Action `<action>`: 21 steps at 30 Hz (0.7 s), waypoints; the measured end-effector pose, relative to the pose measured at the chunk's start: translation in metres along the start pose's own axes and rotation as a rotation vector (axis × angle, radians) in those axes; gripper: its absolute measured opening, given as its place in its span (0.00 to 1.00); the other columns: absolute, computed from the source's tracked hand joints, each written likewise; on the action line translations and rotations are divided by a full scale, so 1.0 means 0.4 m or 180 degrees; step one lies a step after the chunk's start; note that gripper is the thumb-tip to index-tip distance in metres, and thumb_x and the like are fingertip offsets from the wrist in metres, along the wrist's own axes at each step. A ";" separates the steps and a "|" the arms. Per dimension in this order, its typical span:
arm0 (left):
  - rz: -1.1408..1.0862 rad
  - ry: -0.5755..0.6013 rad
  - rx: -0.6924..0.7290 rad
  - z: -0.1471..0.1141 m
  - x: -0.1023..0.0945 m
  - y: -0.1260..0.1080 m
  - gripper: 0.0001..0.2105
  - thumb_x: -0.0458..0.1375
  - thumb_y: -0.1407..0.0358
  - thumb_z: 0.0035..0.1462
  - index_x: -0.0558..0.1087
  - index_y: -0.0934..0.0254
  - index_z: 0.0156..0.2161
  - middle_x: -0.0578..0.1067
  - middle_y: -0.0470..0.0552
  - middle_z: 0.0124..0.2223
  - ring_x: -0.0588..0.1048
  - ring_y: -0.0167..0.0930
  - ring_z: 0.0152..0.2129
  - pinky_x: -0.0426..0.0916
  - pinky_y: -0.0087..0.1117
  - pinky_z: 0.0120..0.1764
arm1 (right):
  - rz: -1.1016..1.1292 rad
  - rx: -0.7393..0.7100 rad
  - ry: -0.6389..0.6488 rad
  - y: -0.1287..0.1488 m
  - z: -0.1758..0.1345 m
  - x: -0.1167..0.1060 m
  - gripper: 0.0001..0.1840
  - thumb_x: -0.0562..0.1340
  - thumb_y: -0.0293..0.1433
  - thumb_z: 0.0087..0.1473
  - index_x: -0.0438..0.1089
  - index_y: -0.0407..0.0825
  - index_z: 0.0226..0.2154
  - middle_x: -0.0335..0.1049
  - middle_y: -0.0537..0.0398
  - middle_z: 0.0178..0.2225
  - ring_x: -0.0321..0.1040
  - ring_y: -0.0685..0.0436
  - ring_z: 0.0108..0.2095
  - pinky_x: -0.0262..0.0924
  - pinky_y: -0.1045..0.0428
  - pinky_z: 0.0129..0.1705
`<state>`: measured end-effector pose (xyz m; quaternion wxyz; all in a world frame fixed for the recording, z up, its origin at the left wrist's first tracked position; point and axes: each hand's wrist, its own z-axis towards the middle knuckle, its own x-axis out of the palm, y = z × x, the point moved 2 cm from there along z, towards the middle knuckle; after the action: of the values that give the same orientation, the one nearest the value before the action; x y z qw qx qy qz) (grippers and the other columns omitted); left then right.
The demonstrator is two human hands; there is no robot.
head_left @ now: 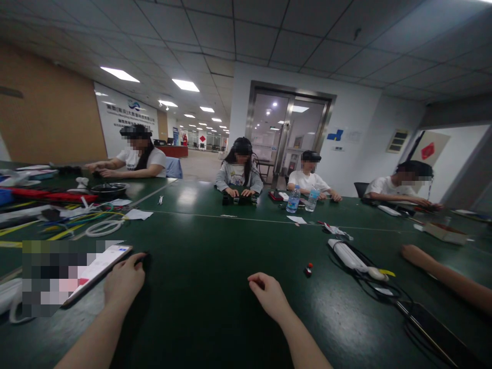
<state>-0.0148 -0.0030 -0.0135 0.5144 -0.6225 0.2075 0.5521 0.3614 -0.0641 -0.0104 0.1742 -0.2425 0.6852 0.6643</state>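
Note:
My left hand [125,282] rests on the dark green table, its fingers bent around a small dark object [143,255] that I cannot make out. Just left of it lies a phone [102,266] with a lit screen, partly covered by blurred blocks. My right hand [269,296] lies on the table near the middle, fingers curled together, with nothing seen in them. To its right, apart from it, stands a small black and red object [308,269], too small to name.
A white power strip [348,255] with black cables lies on the right, near another person's forearm [434,264]. Cables [103,228] and tools clutter the left. Two water bottles [293,200] stand farther back. Several people sit around the table.

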 end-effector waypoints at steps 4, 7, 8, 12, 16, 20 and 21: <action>-0.0009 -0.0030 0.0024 0.001 0.000 0.000 0.19 0.43 0.62 0.54 0.66 0.60 0.50 0.68 0.61 0.48 0.68 0.46 0.43 0.65 0.42 0.39 | -0.0025 -0.0013 0.0018 -0.004 0.001 0.001 0.13 0.54 0.34 0.51 0.66 0.53 0.40 0.66 0.57 0.41 0.63 0.47 0.42 0.58 0.51 0.41; 0.0046 -0.0021 0.0025 0.000 -0.001 -0.002 0.20 0.42 0.62 0.54 0.65 0.60 0.50 0.67 0.60 0.48 0.68 0.44 0.44 0.65 0.41 0.41 | 0.0001 -0.0002 0.0030 -0.007 0.000 0.002 0.13 0.54 0.34 0.51 0.66 0.53 0.41 0.66 0.58 0.41 0.63 0.47 0.42 0.58 0.52 0.41; 0.0059 0.0000 0.0007 -0.001 -0.002 -0.003 0.20 0.42 0.62 0.54 0.65 0.60 0.51 0.67 0.60 0.49 0.67 0.44 0.45 0.64 0.41 0.42 | 0.0008 -0.0003 0.0032 -0.008 -0.001 0.002 0.13 0.54 0.34 0.51 0.66 0.53 0.41 0.66 0.58 0.41 0.63 0.47 0.42 0.58 0.52 0.41; 0.0030 0.0083 -0.0040 -0.009 -0.009 -0.012 0.21 0.42 0.62 0.54 0.64 0.60 0.51 0.66 0.61 0.50 0.67 0.45 0.45 0.65 0.41 0.41 | 0.0030 -0.0048 0.0040 -0.007 0.001 0.003 0.13 0.54 0.34 0.51 0.66 0.52 0.40 0.67 0.58 0.41 0.64 0.47 0.42 0.58 0.52 0.41; 0.0038 0.0090 -0.0061 -0.017 -0.016 -0.019 0.21 0.42 0.62 0.54 0.64 0.61 0.51 0.66 0.61 0.50 0.67 0.45 0.45 0.65 0.40 0.42 | -0.0004 -0.0089 0.0034 -0.005 0.005 0.005 0.13 0.54 0.35 0.51 0.66 0.51 0.40 0.67 0.57 0.38 0.65 0.48 0.40 0.58 0.52 0.40; 0.0064 0.0046 -0.0022 -0.013 -0.012 -0.015 0.21 0.43 0.62 0.53 0.65 0.62 0.51 0.67 0.60 0.50 0.67 0.44 0.45 0.64 0.40 0.43 | 0.0015 -0.0078 0.0064 -0.006 0.004 0.005 0.13 0.54 0.35 0.51 0.66 0.52 0.40 0.67 0.58 0.39 0.64 0.47 0.40 0.58 0.52 0.40; 0.0061 0.0042 -0.0010 -0.011 -0.010 -0.013 0.20 0.44 0.62 0.53 0.65 0.62 0.51 0.67 0.60 0.49 0.68 0.44 0.45 0.65 0.40 0.43 | 0.0022 -0.0074 0.0062 -0.005 0.003 0.004 0.13 0.54 0.35 0.51 0.66 0.52 0.40 0.67 0.58 0.39 0.64 0.47 0.40 0.58 0.52 0.40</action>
<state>-0.0097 -0.0059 -0.0083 0.5066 -0.6250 0.2160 0.5533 0.3612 -0.0630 -0.0132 0.1623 -0.2485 0.6800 0.6705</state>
